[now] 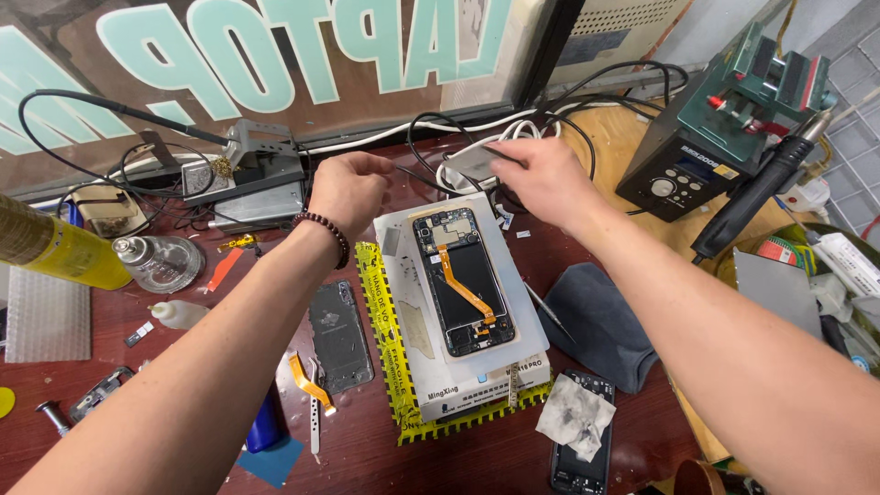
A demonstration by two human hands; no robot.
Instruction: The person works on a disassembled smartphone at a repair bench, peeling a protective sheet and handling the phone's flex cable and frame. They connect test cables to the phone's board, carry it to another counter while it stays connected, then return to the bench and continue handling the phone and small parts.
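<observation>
From the head camera we look down on an opened phone [463, 280] lying face down on a white box [527, 302], which sits on a yellow mat [380, 321] on the dark red table [110, 367]. Its orange ribbon cable [467, 291] runs bare down the middle.

We judge the main risk to be that cable and the exposed board around it: both our forearms cross just above the phone, and a dropped wrist or a dragged wire could snag or crease the ribbon. The black cables [431, 137] loop close behind the box, so a tug on them might shift what lies there. The phone sits loose on the box, and a nudge could slide it toward the tweezers [548, 310] at the right edge.

Our left hand [348, 188] hovers beyond the top left corner of the box, fingers curled downward and loosely closed; we cannot tell whether it pinches anything, since the fingertips are hidden. A bead bracelet [325, 229] circles that wrist. Our right hand [545, 174] reaches past the top of the phone, thumb and fingers pinching a small grey flat piece [472, 160], which looks like a thin plate or pad, just above the white cables [513, 128].

A second phone back [341, 335] lies to the left of the mat, and a grey cloth [600, 330] to the right.
</observation>
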